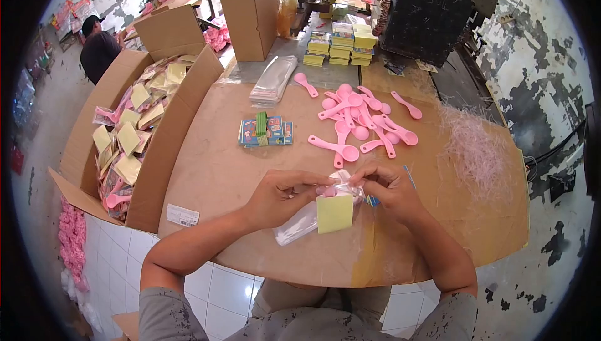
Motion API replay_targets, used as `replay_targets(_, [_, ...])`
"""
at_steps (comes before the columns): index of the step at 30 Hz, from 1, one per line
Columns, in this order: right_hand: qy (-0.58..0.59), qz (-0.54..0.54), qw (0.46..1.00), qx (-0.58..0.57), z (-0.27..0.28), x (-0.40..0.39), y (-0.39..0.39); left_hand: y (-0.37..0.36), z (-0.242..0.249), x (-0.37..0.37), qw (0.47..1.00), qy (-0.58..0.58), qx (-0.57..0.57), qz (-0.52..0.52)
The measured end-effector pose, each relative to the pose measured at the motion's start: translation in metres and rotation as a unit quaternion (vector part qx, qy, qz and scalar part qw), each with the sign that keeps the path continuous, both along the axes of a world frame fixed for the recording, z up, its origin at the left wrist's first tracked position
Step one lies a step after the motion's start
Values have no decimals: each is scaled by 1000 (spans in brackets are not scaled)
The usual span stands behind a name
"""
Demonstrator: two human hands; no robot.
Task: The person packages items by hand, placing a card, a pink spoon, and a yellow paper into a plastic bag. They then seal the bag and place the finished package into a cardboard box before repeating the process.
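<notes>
My left hand (282,196) and my right hand (389,192) pinch the top of a clear plastic bag (343,178) between thumbs and fingers. A pale yellow card (335,214) hangs at the front of the bag, with a bit of pink showing above it. Beneath lie more clear bags (295,227), flat on the cardboard-covered table (219,178). Under my right hand, mostly covered, are some blue printed cards (373,201). Ahead of both hands lies a loose heap of pink measuring spoons (350,111).
To the left stands an open carton (172,147) full of packed bags. A banded card bundle (265,131), a stack of clear bags (273,81), shredded plastic strips (477,150) and card stacks (342,44) lie on the table. Two other people are farther back.
</notes>
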State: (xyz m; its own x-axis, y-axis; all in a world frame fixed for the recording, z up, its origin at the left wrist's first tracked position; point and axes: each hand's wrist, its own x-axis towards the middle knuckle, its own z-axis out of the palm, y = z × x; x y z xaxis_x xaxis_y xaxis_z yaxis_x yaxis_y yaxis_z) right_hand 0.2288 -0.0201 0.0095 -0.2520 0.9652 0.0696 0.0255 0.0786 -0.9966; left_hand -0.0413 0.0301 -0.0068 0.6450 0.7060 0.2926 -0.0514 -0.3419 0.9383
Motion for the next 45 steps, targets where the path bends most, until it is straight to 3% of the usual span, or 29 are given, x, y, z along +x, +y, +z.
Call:
replay_targets(5, [-18, 12, 999, 29, 3, 6, 0, -1, 6, 0, 995, -53, -87, -24])
replay_targets(8, [-140, -9, 987, 84, 4, 4, 0, -3, 1, 2, 989, -44, -140, -8])
replay_targets(11, [-80, -25, 996, 21, 4, 0, -2, -2, 3, 3, 988, 13, -155, -10])
replay_targets(17, [-94, -12, 994, 46, 0, 4, 1, 0, -5, 6, 990, -15, -139, -20])
replay_targets(20, [-16, -42, 999, 26, -9, -3, 1, -2, -5, 6, 991, 1, -131, 0])
replay_targets(23, [-69, -17, 994, 78, 1, -9, -4, -1, 1, 3, 987, 18, -160, 5])
replay_targets(28, [-45, 41, 998, -13, -7, -5, -2, 0, 2, 3, 991, 4, -134, 22])
replay_targets(32, [-11, 16, 1000, -9, -2, -7, -6, -8, 7, 15, 983, -137, -121, 34])
replay_targets(35, [1, 15, 1000, 22, -2, -4, -9, -8, 9, 7, 994, -35, -107, -9])
replay_targets(38, [-42, 1, 998, 48, 5, -4, -14, -2, 9, 1, 977, -6, -192, -87])
replay_targets(41, [-65, -48, 996, 48, 3, 8, -7, 15, 26, -16, 981, 18, -193, -22])
replay_targets(43, [-106, -63, 989, 80, 7, 17, -3, 41, 22, -43, 974, -52, -131, 175])
replay_targets(45, [-130, -72, 985, 91, 11, 26, -1, 58, 58, -47, 881, -371, -92, 279])
